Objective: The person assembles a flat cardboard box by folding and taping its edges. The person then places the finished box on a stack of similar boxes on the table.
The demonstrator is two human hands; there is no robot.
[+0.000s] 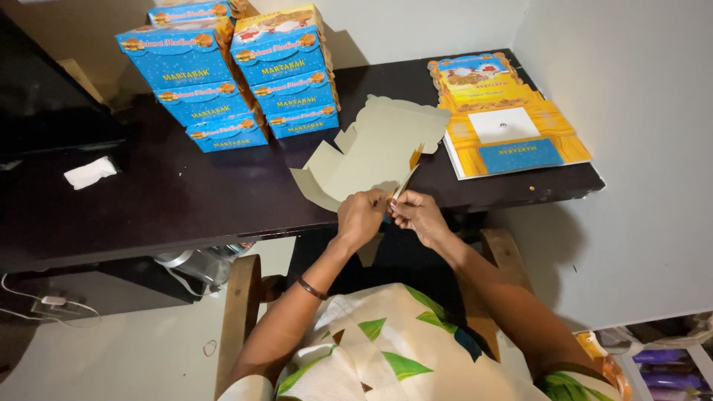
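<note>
Dark table (186,193), both hands (390,215) pinching unfolded box blank (371,152)

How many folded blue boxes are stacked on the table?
7 visible: left stack of four, the top one partly cut off; right stack of three. More may be hidden behind.

I've got one view only, the head cam, so no overlap with any other. It looks steeply down and forward from above the seated person's lap, close in on both hands at the near edge of the dark table (186,200). Far wall tops the frame, white side wall (631,186) right.
</note>
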